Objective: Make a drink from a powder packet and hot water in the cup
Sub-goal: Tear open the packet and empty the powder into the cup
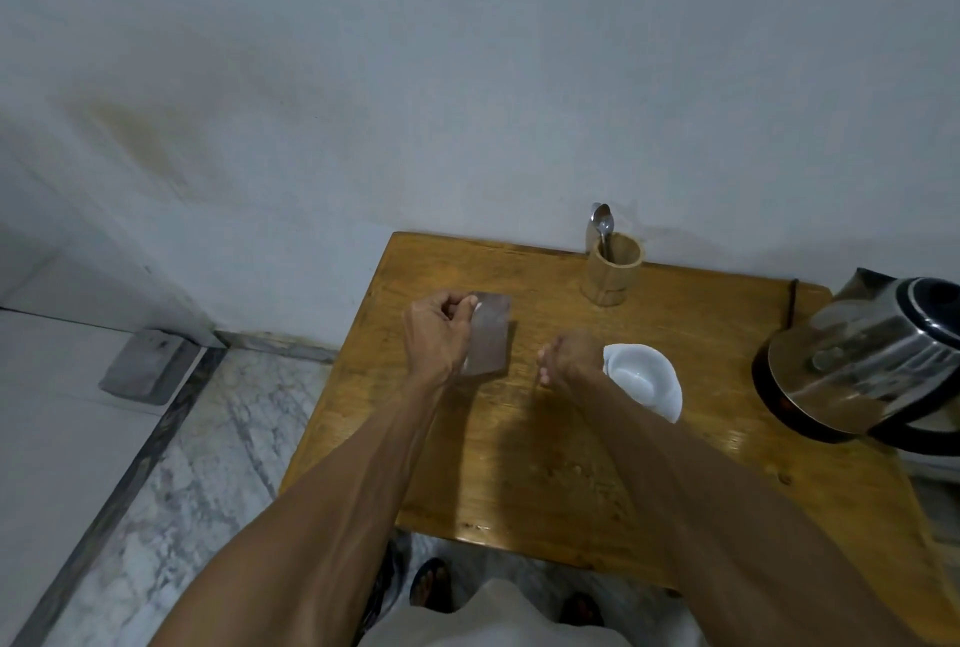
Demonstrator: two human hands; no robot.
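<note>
Table: one wooden table (pixel 519 464) pushed against a pale wall, with a marble floor to its left.
Packet: one brownish packet (pixel 488 334), blurred, held over the left part of the table, its lower edge near or on the wood; I cannot tell which.
Left hand: one left hand (pixel 436 329), fingers curled, pinching the packet at its upper left edge between thumb and fingertips.
Right hand: one right hand (pixel 569 352), loosely curled and holding nothing that I can see, hovering between the packet and the cup, just beside the cup's left rim.
Cup: one white cup (pixel 644 381), upright, right of centre on the table; its contents are too pale to make out.
Kettle: one steel kettle (pixel 872 360) with a black lid and base, at the table's right edge, well apart from the packet.
Holder: one wooden holder (pixel 610 272) at the back by the wall.
Spoons: two metal spoons (pixel 601 225) standing in the holder, bowls up.
Feet: two sandalled feet (pixel 431 584) under the near edge of the table.
</note>
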